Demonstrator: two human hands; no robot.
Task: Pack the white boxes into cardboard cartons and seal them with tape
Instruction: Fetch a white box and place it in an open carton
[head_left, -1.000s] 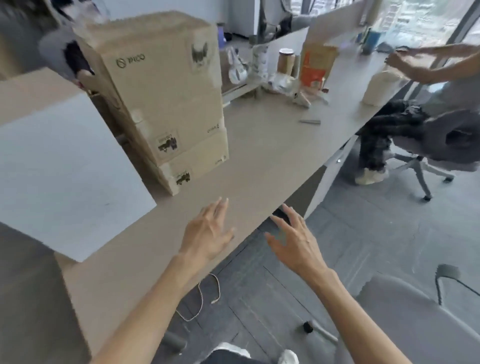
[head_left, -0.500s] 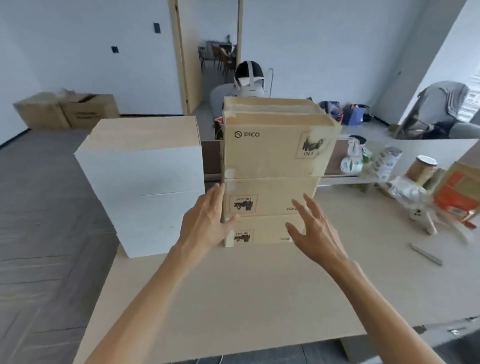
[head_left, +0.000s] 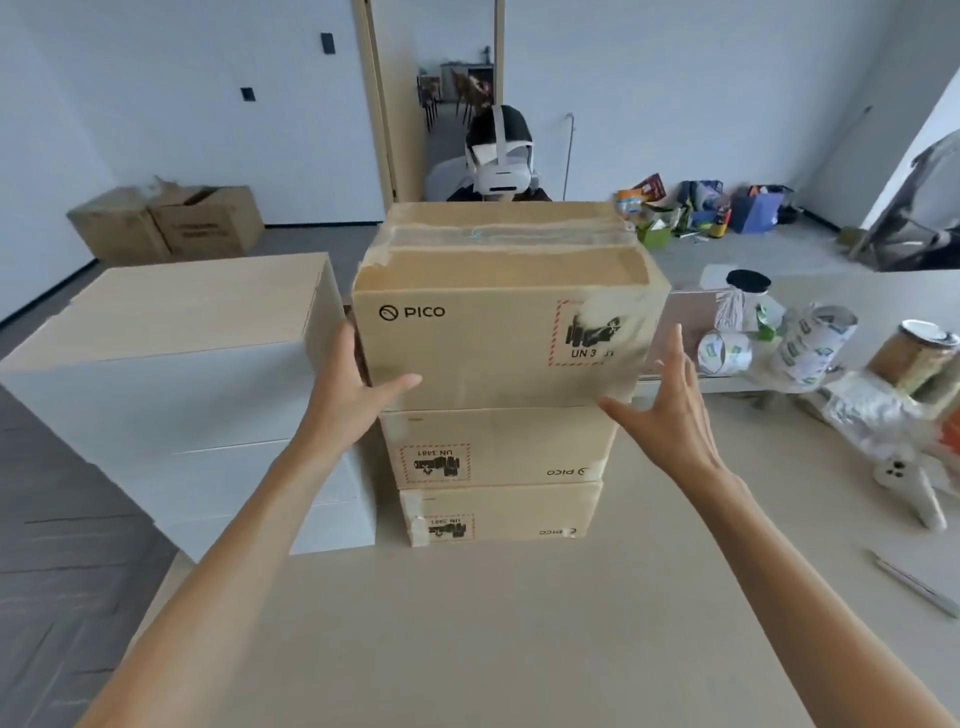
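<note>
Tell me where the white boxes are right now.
In the head view, the white boxes stand stacked at the left end of the table, just left of the three stacked cardboard cartons.

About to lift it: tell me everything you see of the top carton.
The top carton is brown cardboard, shut and taped on top, printed PICO with a scuffed red-framed label. It sits upright on two other cartons. The left hand presses its left side, thumb on the front; the right hand hovers by its right corner.
</note>
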